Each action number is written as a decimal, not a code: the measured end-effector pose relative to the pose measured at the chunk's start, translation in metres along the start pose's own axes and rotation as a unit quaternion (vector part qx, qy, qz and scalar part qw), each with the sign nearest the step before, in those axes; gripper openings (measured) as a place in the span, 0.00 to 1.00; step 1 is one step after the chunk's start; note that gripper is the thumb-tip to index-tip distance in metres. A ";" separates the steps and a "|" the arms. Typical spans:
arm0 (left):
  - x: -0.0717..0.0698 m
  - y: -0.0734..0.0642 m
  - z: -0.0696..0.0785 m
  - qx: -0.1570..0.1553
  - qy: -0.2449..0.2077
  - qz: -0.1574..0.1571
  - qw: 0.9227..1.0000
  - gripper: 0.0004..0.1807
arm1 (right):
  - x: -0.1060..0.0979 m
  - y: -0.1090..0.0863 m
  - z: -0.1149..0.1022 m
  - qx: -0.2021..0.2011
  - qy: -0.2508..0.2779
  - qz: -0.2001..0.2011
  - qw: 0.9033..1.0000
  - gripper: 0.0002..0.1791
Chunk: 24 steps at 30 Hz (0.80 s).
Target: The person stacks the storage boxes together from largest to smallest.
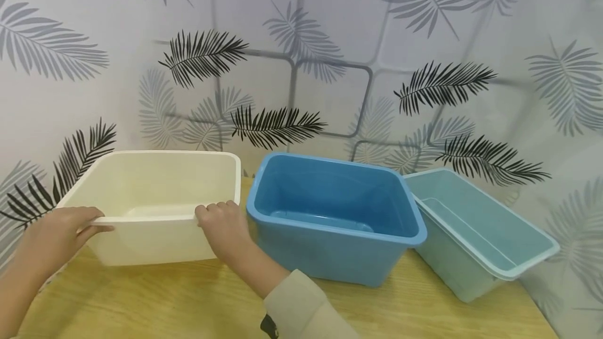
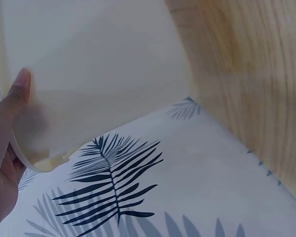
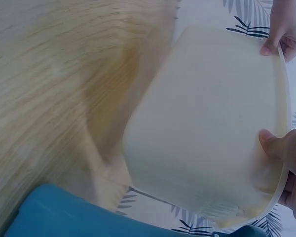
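A cream plastic bin (image 1: 155,242) stands at the left of the wooden table, its inside facing up and toward me. My left hand (image 1: 63,232) grips the near rim at its left end, thumb outside and fingers over the edge. At the right end of that same rim my right hand (image 1: 223,226) holds on, fingers curled over the lip. In the left wrist view the left thumb presses the outer wall of the cream bin (image 2: 98,64). Both hands show on the rim of the cream bin (image 3: 207,118) in the right wrist view.
Right beside the cream bin stands a blue bin (image 1: 325,255), its rim near my right forearm. A pale green bin (image 1: 461,260) sits angled at the table's right edge. Behind the wooden table (image 1: 155,302) rises a leaf-patterned wall (image 1: 330,30).
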State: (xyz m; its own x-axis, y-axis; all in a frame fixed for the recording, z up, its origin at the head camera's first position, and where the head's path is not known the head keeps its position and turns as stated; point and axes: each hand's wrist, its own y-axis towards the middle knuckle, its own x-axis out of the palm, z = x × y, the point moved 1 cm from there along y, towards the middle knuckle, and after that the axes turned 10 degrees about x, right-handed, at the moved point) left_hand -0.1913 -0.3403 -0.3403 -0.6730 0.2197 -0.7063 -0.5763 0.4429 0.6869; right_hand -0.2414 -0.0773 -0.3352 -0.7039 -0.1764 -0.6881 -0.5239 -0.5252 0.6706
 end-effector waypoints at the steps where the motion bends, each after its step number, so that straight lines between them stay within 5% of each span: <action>1: -0.001 0.002 -0.001 0.003 0.000 0.000 1.000 0.31 | -0.001 0.001 0.001 0.001 0.002 0.001 1.000 0.07; 13: -0.006 0.010 -0.004 0.009 0.005 -0.007 1.000 0.28 | -0.010 0.006 0.006 0.008 0.008 0.006 1.000 0.07; 24: 0.012 -0.009 -0.001 -0.014 -0.007 -0.022 1.000 0.18 | 0.007 -0.008 -0.001 -0.001 0.006 -0.041 0.999 0.07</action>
State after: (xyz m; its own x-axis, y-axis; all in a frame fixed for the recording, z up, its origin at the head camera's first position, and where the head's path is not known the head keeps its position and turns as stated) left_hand -0.1945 -0.3423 -0.3547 -0.6405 0.2129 -0.7378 -0.6179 0.4277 0.6598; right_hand -0.2415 -0.0751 -0.3454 -0.6525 -0.1419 -0.7444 -0.5788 -0.5408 0.6104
